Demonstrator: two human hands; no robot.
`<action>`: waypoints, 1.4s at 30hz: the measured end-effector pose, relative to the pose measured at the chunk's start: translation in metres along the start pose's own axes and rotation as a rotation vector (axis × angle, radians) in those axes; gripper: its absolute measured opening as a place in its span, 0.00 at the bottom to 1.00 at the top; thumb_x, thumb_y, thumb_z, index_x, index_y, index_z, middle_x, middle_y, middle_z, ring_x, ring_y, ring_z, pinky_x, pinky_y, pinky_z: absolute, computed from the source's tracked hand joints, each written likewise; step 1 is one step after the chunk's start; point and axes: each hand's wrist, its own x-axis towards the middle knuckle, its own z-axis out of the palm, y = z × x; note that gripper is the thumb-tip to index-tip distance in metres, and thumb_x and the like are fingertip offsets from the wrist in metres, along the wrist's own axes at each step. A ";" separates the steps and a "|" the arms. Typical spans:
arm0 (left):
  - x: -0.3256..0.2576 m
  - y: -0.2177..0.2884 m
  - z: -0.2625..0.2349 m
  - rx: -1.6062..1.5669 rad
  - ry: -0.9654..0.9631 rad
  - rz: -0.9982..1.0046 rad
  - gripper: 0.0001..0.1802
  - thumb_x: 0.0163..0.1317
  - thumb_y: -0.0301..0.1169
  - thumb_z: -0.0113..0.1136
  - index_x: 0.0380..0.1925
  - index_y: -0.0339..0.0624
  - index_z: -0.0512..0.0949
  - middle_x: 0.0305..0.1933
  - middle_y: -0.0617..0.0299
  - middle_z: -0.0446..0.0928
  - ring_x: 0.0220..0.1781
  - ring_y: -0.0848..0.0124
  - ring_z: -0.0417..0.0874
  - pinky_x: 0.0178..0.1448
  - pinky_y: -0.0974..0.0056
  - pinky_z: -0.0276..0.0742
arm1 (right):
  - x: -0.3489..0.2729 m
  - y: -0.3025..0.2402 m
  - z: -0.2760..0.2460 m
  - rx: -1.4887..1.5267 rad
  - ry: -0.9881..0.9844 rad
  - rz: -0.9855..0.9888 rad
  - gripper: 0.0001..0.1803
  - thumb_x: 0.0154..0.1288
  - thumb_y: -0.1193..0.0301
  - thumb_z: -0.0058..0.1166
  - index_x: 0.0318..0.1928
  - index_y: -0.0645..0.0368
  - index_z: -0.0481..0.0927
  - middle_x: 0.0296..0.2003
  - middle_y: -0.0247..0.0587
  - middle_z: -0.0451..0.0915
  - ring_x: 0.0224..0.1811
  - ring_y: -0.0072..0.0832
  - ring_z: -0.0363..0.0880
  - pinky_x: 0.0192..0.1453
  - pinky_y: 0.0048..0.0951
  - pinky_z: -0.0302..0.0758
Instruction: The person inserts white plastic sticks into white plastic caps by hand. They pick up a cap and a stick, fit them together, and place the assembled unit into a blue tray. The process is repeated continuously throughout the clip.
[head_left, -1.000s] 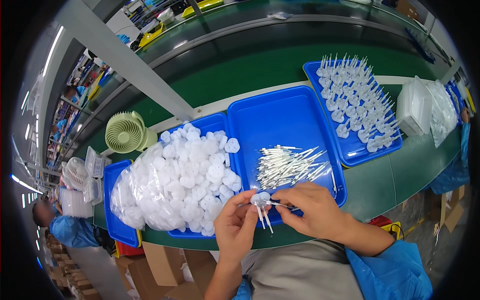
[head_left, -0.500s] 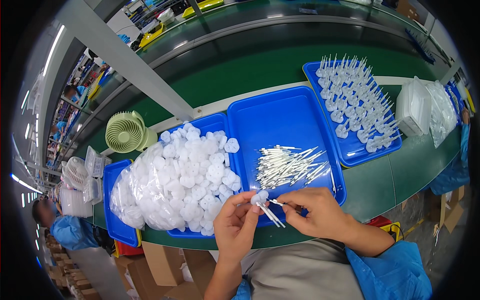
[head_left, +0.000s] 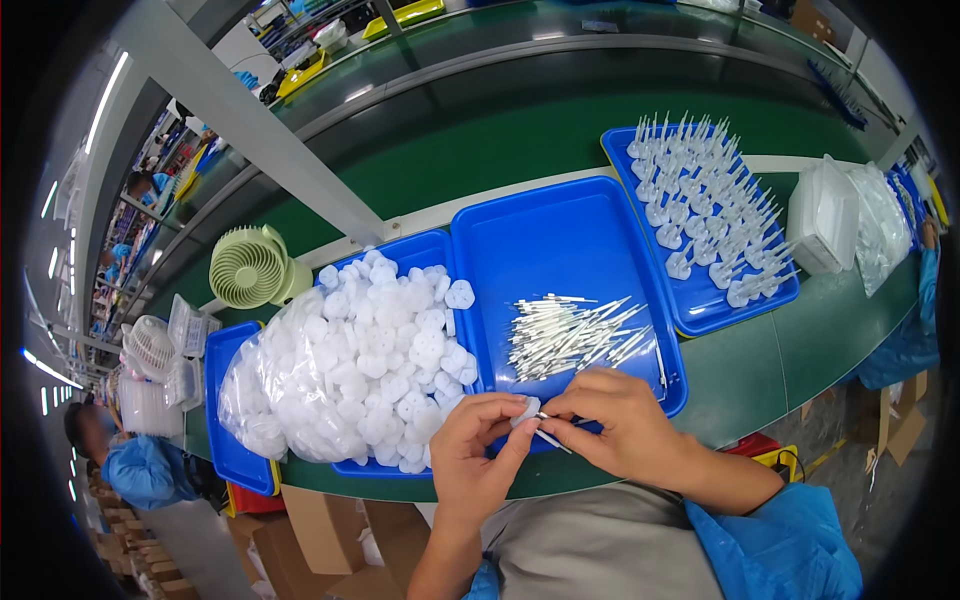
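Between the thumb and fingers of my left hand (head_left: 480, 445) is a translucent white plastic disc (head_left: 527, 408), tilted, with thin white sticks projecting from it. My right hand (head_left: 610, 425) pinches a thin white stick (head_left: 543, 416) against the disc; the fingers hide most of it. Just beyond my hands, a heap of white sticks (head_left: 570, 335) with darker tips lies in the middle blue tray (head_left: 545, 225). To the left, a pile of loose white discs (head_left: 385, 350) spills from a clear plastic bag (head_left: 285, 375) over another blue tray (head_left: 428, 248).
At the right, a blue tray (head_left: 700, 322) carries rows of discs with upright sticks (head_left: 705, 215). Beside it stand white plastic containers (head_left: 825, 215). A green fan (head_left: 250, 268) sits at the left by a grey post (head_left: 270, 130). Another person (head_left: 150, 465) is at the far left.
The disc has turned in my left hand, and its sticks now show less. My right fingers have closed in against it. The trays look unchanged.
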 end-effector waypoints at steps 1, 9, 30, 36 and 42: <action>0.000 0.000 0.000 0.013 0.008 0.004 0.12 0.73 0.13 0.72 0.53 0.28 0.85 0.61 0.50 0.84 0.60 0.66 0.91 0.66 0.61 0.91 | 0.000 0.000 0.001 0.001 0.000 -0.002 0.06 0.73 0.73 0.74 0.44 0.60 0.91 0.35 0.43 0.87 0.32 0.38 0.86 0.33 0.40 0.79; -0.002 -0.002 -0.001 -0.066 0.012 -0.053 0.08 0.75 0.15 0.71 0.51 0.28 0.85 0.57 0.52 0.85 0.54 0.68 0.92 0.61 0.63 0.92 | -0.003 -0.015 -0.003 0.101 -0.043 0.165 0.04 0.73 0.75 0.73 0.45 0.60 0.90 0.35 0.44 0.83 0.29 0.38 0.84 0.32 0.40 0.78; 0.004 -0.007 -0.013 0.090 -0.099 0.188 0.12 0.72 0.11 0.70 0.53 0.27 0.83 0.61 0.47 0.82 0.62 0.60 0.90 0.66 0.59 0.90 | -0.007 -0.008 0.015 -0.021 0.071 0.006 0.07 0.72 0.77 0.74 0.48 0.62 0.90 0.38 0.42 0.85 0.31 0.39 0.87 0.34 0.38 0.82; 0.005 0.007 -0.007 0.074 -0.068 0.244 0.17 0.67 0.09 0.70 0.55 0.28 0.82 0.68 0.43 0.78 0.72 0.50 0.88 0.72 0.56 0.88 | -0.007 -0.009 0.012 -0.036 0.086 -0.067 0.11 0.70 0.77 0.75 0.51 0.61 0.92 0.43 0.40 0.89 0.36 0.36 0.90 0.37 0.35 0.86; 0.007 0.014 -0.011 0.313 -0.095 0.310 0.20 0.67 0.11 0.70 0.58 0.28 0.84 0.67 0.42 0.80 0.68 0.54 0.90 0.70 0.56 0.90 | -0.008 -0.011 0.012 -0.078 0.080 -0.100 0.11 0.70 0.77 0.75 0.51 0.61 0.91 0.42 0.40 0.88 0.35 0.36 0.90 0.37 0.36 0.86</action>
